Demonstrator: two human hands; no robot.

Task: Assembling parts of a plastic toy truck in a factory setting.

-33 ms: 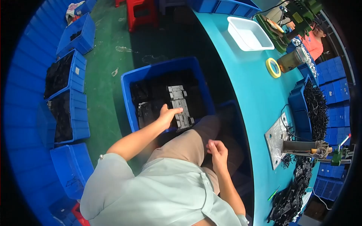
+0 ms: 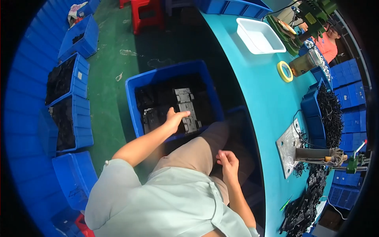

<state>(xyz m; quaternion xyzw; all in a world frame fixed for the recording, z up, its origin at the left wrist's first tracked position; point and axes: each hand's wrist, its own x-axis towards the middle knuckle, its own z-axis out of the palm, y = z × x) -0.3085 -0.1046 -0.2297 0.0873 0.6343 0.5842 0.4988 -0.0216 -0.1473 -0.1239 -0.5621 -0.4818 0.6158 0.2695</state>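
My left hand (image 2: 175,119) reaches into a blue bin (image 2: 135,128) on the floor. Its thumb lies on top of a long plastic part (image 2: 185,107), which looks grey where light strikes it, and the other fingers are hidden under the part's edge. Dark plastic parts (image 2: 156,116) of a similar look lie around it, deep in shadow. Beside my right thigh, my right hand (image 2: 229,162) is raised with its fingers curled and the thumb against them. Whatever it might hold cannot be seen.
To the right runs a turquoise table (image 2: 252,91) with a white tray (image 2: 258,37), yellow tape (image 2: 285,71), a metal plate (image 2: 287,148) and a heap of black parts (image 2: 304,205). Blue crates (image 2: 81,118) line the left wall. A person (image 2: 328,48) sits beyond the table.
Hardly anything differs. The plastic part under my left hand looks slightly darker and has shifted a touch; both hands keep nearly the same place.
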